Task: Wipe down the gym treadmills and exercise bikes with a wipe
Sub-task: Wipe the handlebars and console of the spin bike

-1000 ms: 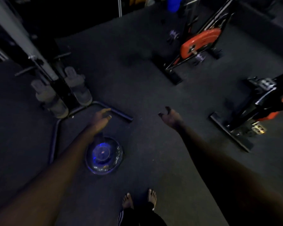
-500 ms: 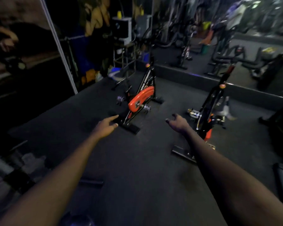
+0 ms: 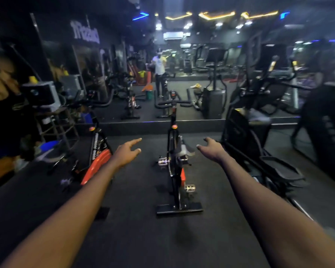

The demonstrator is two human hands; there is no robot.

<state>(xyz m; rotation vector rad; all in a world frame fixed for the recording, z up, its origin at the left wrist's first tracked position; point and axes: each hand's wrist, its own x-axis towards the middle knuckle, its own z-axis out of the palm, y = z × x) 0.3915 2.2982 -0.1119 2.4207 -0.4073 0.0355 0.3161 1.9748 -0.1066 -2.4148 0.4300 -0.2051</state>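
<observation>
Dim gym w/ mirror wall (image 3: 182, 78). 2 bare arms reach fwd over black floor (image 3: 139, 233). Left hand (image 3: 127, 152) and right hand (image 3: 211, 149) hold nothing, fingers loosely spread. 1 black exercise bike (image 3: 174, 176) stands between them, just ahead. 2nd bike (image 3: 100, 144), orange wheel cover, sits left. Lit wall sign (image 3: 85, 32) is too blurred to read.

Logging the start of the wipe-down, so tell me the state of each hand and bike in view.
left hand: open, fingers straight, holding nothing.
right hand: open, fingers relaxed, holding nothing.
centre bike: standing on the floor, untouched.
orange-wheeled bike: standing, untouched, partly behind the left forearm.
</observation>
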